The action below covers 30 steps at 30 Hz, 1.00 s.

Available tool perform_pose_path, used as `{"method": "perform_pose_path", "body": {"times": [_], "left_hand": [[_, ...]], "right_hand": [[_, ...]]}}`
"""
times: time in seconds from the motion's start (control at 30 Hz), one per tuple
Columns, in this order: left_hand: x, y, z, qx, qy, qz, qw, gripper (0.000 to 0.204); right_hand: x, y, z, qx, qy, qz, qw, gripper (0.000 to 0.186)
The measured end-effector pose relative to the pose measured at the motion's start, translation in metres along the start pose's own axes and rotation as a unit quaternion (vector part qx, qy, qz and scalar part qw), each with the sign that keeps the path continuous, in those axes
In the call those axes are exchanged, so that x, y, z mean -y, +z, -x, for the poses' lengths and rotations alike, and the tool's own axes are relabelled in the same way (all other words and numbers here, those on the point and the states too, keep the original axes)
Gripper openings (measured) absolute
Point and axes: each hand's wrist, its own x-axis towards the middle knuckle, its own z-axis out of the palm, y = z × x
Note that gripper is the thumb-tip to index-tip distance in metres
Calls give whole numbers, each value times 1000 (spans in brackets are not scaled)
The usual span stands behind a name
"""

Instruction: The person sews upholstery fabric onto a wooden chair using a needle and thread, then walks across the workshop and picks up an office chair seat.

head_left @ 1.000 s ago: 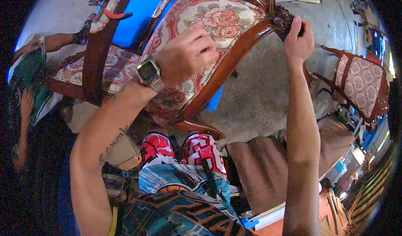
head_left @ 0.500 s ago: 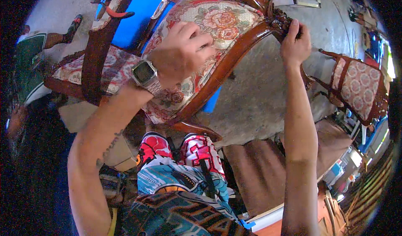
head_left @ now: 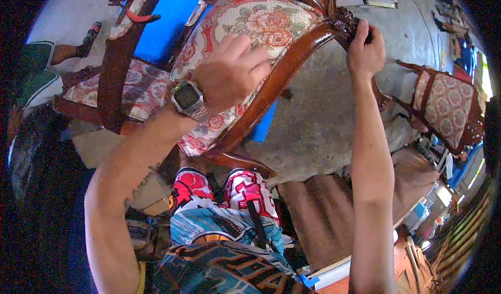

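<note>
A wooden chair with floral upholstery (head_left: 271, 28) lies tipped in front of me, its padded back facing up. My left hand (head_left: 229, 75), with a wristwatch on the wrist, presses flat on the floral fabric, fingers bent. My right hand (head_left: 365, 54) is closed around the carved dark top of the chair's wooden frame (head_left: 297, 59) at the upper right. My legs in patterned shorts show below the chair.
A second floral chair (head_left: 449, 106) stands at the right. Another chair frame (head_left: 120, 69) with a red-handled tool (head_left: 136, 4) stands at the left on blue sheeting (head_left: 167, 22). Another person's leg (head_left: 73, 49) is at the far left. Brown fabric (head_left: 334, 210) lies on the concrete floor.
My left hand has slid down and left on the upholstery. My right hand has stayed on the carved frame top. The person at the left has shifted.
</note>
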Motion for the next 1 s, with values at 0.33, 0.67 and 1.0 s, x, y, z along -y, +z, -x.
{"method": "perform_pose_path", "body": {"times": [0.33, 0.67, 1.0], "left_hand": [[5, -18, -7, 25, 30, -61, 997, 10], [4, -1, 6, -17, 10, -2, 1000, 13], [1, -4, 3, 2, -25, -2, 1000, 18]], "right_hand": [[3, 0, 2, 9, -3, -3, 1000, 39], [3, 2, 0, -3, -5, -19, 1000, 41], [5, 3, 2, -7, -23, 2, 1000, 39]]}}
